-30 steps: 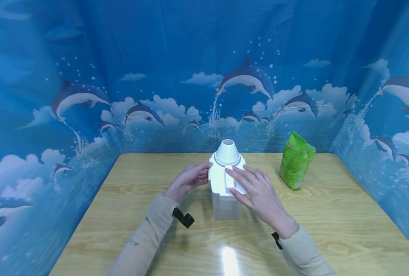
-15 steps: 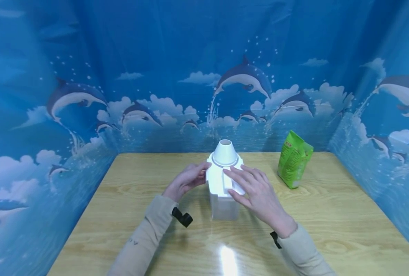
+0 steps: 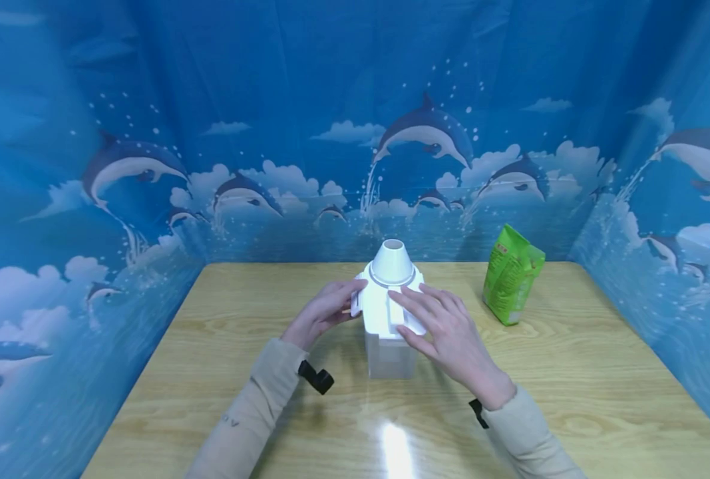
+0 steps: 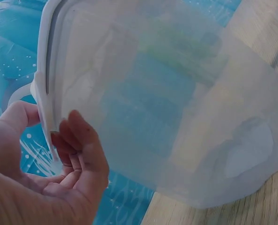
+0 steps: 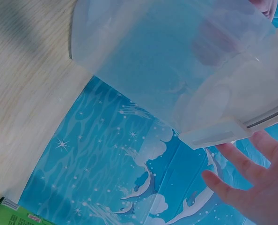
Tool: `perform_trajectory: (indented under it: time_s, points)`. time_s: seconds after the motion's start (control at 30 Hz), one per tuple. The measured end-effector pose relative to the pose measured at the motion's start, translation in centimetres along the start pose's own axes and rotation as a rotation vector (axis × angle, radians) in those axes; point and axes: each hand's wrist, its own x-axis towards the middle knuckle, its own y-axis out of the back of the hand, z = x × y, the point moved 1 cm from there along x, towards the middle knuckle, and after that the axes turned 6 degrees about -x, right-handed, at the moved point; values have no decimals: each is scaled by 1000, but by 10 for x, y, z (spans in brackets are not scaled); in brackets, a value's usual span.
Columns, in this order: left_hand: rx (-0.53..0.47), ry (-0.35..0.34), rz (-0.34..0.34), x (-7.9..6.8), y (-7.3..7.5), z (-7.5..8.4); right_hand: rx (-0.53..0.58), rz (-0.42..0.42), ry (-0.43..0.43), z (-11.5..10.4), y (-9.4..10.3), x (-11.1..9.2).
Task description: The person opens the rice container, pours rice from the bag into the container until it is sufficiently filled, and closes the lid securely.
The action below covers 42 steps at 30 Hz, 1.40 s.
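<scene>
A translucent plastic storage container (image 3: 389, 360) stands on the wooden table, closed by a white lid (image 3: 377, 307). A white cone-shaped cup (image 3: 392, 266) sits on top of the lid, towards its far side. My left hand (image 3: 325, 309) is at the lid's left side, its thumb and curled fingers pinching the white side latch (image 4: 46, 119), which sticks outward from the container wall. My right hand (image 3: 453, 336) lies over the lid's near right part with fingers extended, fingertips resting by the lid's raised middle. In the right wrist view, the other side latch (image 5: 218, 133) lies along the container's rim.
A green printed bag (image 3: 513, 276) stands upright at the back right of the table (image 3: 259, 293). Blue dolphin-patterned curtains (image 3: 295, 166) enclose the table at the back and both sides.
The left latch now sticks out from the lid's left side, where it lay closer to the container before. My right hand stays in place on the lid.
</scene>
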Motion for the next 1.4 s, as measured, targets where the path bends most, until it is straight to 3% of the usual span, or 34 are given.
perform_trajectory:
  time_s: [0.17, 0.33, 0.5, 0.7, 0.9, 1.07, 1.23, 1.4]
  points:
    - [17, 3, -7, -1, 4, -1, 0, -4, 0, 0, 0, 0]
    - [61, -65, 10, -1, 10, -4, -2, 4, 5, 1, -1, 0]
    - [135, -237, 50, -6, 12, -4, 4, -1, -6, 1, -1, -1]
    - [256, -540, 132, -23, 9, 0, 15, -10, -19, 0, 0, -3]
    - [516, -892, 199, -40, 1, -7, 7, 8, -8, 0, -2, -3]
    - [790, -1121, 238, -51, -10, -19, 0, 25, 11, 2, -3, -4]
    - [1059, -1183, 273, -60, -24, -30, 15, -1, 6, 3, -3, -5]
    - [1206, -1185, 313, -64, -35, -40, 16, 6, 3, 3, -4, -5]
